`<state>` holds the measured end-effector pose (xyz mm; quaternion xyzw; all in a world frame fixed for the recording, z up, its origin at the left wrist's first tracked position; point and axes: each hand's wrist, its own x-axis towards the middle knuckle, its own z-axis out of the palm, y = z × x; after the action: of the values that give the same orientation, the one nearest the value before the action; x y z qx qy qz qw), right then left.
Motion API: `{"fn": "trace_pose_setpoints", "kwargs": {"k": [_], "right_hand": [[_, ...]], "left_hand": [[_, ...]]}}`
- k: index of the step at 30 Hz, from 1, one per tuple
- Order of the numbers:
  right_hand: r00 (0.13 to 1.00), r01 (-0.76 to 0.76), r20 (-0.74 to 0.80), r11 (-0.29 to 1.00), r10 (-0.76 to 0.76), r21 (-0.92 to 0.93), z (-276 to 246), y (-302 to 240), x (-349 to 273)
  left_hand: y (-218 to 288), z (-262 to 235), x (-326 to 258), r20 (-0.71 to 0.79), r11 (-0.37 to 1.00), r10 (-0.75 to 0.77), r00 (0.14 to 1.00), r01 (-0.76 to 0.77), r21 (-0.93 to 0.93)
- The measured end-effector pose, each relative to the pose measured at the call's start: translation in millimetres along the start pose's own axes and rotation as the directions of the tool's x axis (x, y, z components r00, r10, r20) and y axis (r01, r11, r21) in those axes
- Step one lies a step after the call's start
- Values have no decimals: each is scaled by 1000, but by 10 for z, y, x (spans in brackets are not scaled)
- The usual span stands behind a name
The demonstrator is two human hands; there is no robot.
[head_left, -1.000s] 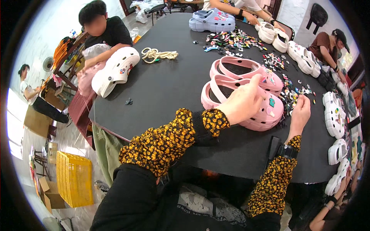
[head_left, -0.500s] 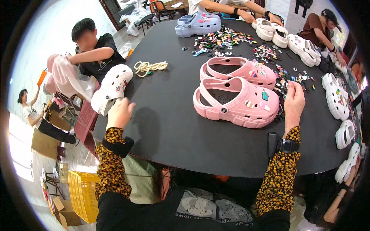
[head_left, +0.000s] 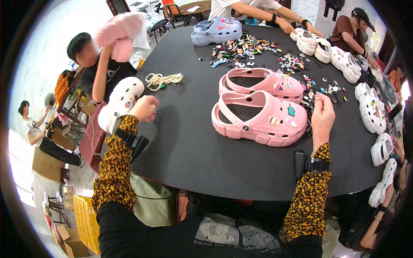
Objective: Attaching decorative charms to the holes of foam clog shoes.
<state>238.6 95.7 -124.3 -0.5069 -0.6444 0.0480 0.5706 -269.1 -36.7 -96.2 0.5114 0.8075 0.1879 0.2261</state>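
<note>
A pair of pink clogs [head_left: 262,124] stands side by side on the black table, toes to the right, with small charms on the uppers. Just right of their toes is my right hand [head_left: 323,118], thumb and fingers pinched together; whatever is in the pinch is too small to make out. Over the table's left side, my left hand [head_left: 146,108] is beside a white clog [head_left: 117,105] carrying charms. Its fingers are loosely curled and somewhat apart, with nothing visible in them. Loose shoe charms [head_left: 310,86] lie scattered close to my right fingertips.
A larger charm pile [head_left: 245,49] lies toward the back, near a lilac clog [head_left: 216,31]. A cream cord bundle [head_left: 163,81] rests at left. White clogs [head_left: 371,107] line the right edge. One co-worker lifts pink clogs in clear plastic [head_left: 120,34]; others handle white shoes.
My left hand has moved up and right, off the white clog's near end. My right hand stays pinched near the pink toes. The co-worker at left has raised the bagged pink shoes.
</note>
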Motion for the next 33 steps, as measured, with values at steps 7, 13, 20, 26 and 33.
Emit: {"fn": "trace_pose_setpoints", "kwargs": {"k": [7, 13, 20, 26, 33], "right_hand": [[1000, 7, -5, 1000, -7, 16, 45, -1, -31], [999, 40, 13, 999, -40, 20, -9, -66, -66], [997, 69, 19, 997, -69, -21, -2, 28, -30], [997, -11, 77, 1000, 13, -26, -10, 94, 90], [994, -59, 90, 995, 66, -80, -12, 251, 63]], "left_hand": [[-37, 174, 871, -174, 901, 131, 976, -44, 431], [-211, 251, 1201, -240, 804, 167, 956, 9, 595], [-175, 353, 1446, -282, 726, 139, 949, 96, 681], [357, 90, 1487, 138, 750, -8, 990, -85, 656], [1760, 546, 876, 17, 937, 339, 941, -336, -99]]}}
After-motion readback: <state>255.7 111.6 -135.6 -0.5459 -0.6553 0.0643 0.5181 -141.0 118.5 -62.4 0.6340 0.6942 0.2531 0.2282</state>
